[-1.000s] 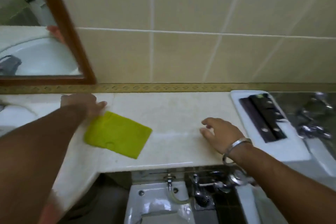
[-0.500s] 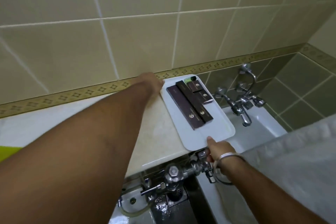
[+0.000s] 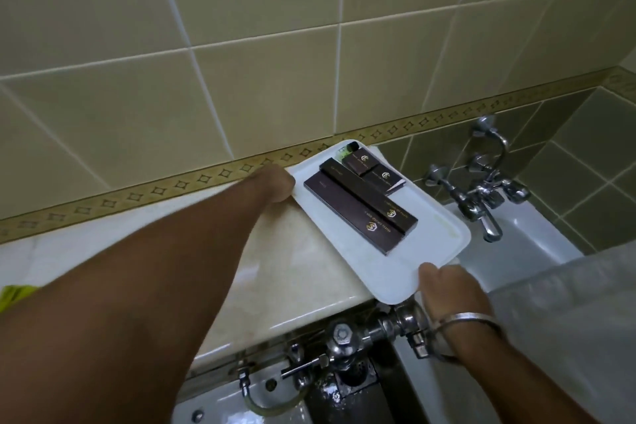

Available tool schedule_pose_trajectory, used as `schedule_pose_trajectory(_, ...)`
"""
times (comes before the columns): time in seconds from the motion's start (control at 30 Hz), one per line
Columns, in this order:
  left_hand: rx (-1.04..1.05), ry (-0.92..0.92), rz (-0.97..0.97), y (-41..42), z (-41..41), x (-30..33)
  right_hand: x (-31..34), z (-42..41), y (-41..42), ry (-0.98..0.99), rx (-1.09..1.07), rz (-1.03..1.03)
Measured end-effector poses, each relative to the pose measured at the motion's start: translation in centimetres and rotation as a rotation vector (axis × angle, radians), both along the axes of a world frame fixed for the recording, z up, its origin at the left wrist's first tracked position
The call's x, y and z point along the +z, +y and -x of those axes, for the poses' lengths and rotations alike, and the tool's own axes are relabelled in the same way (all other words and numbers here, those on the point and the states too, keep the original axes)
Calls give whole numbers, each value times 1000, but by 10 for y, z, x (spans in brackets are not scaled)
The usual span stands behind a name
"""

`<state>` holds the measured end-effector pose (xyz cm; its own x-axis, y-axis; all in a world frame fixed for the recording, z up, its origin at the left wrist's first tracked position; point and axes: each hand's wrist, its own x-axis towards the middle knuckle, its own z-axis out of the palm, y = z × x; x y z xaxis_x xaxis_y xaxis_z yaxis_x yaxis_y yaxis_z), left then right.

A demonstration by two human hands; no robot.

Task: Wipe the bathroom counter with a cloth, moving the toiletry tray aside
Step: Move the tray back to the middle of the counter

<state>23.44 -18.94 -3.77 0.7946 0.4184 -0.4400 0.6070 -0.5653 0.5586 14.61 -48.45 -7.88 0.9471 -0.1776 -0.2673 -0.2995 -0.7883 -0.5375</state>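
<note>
The white toiletry tray [image 3: 347,256] lies at the right end of the cream marble counter [image 3: 275,262], carrying several dark brown boxes [image 3: 361,213]. My left hand [image 3: 273,182] grips the tray's far left edge near the wall. At the tray's near right corner, my right hand [image 3: 447,289], with a metal bangle on the wrist, holds the rim. Only a corner of the yellow-green cloth [image 3: 13,294] shows at the far left, lying on the counter beside my left forearm.
Beyond the tray's right side are chrome bath taps [image 3: 478,196] and a white tub [image 3: 523,248]. A chrome flush valve and pipes [image 3: 361,334] sit below the counter's front edge. A tiled wall with a patterned border [image 3: 172,186] backs the counter.
A second ago my left hand was at the cloth and my right lay on the counter. Both hands have since gone right to the tray, and now they grip its edges.
</note>
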Motion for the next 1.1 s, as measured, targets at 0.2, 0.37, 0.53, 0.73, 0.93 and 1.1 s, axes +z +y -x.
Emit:
schedule_pose_trajectory(0.2, 198, 99, 136, 71, 124, 7, 32, -20, 24, 13, 403, 234)
schedule_pose_trajectory(0.37, 425, 154, 250, 123, 210, 15, 36, -46, 112, 16, 676, 312)
schedule_pose_trajectory(0.53, 621, 141, 344, 158, 246, 13, 29, -62, 190, -16, 801, 398)
schedule_pose_trajectory(0.73, 676, 222, 394, 177, 255, 13, 22, -74, 230, -27, 846, 522)
schedule_pose_trajectory(0.93, 678, 342, 423, 182, 251, 13, 24, -89, 251, -33, 884, 660)
schedule_pose_trajectory(1.1, 622, 453, 480, 186, 242, 12, 8, -94, 249, 8, 856, 726)
